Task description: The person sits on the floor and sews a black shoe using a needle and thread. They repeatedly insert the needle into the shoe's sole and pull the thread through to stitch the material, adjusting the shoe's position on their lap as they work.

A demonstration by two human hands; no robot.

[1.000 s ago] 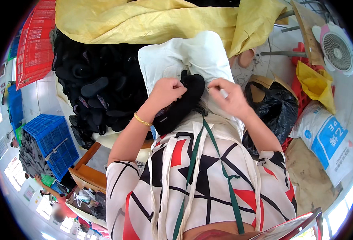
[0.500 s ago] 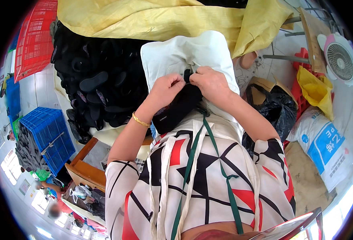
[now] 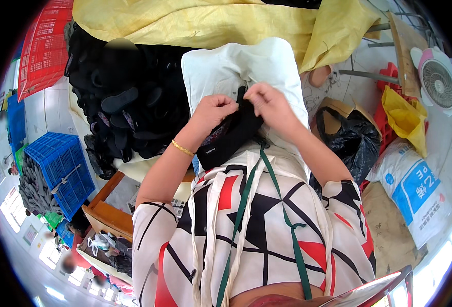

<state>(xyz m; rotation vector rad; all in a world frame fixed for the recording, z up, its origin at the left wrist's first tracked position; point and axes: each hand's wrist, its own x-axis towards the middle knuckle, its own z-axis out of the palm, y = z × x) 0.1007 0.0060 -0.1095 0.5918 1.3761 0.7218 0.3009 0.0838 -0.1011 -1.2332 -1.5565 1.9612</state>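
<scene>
A black cloth shoe point(image 3: 228, 147) with a patterned lining lies on my lap, over the white apron point(image 3: 267, 59). Thumb and fingers of my left hand point(image 3: 211, 111) are pinched together at the shoe's upper rim, beside a narrow black tab that sticks up. My right hand point(image 3: 274, 105) is just right of that tab, its thumb and fingertips drawn together. Whatever sits between the right fingertips is too small to make out.
A large heap of black shoes point(image 3: 119, 101) lies to the left, with yellow sheeting point(image 3: 195, 28) beyond. Red point(image 3: 44, 51) and blue crates point(image 3: 65, 169) stand further left. On the right are a black plastic bag point(image 3: 356, 138), a white printed sack point(image 3: 413, 192) and a fan point(image 3: 439, 82).
My right hand has drawn slightly up and to the right, away from the black tab. The left hand stays at the shoe, which has tilted to show more lining.
</scene>
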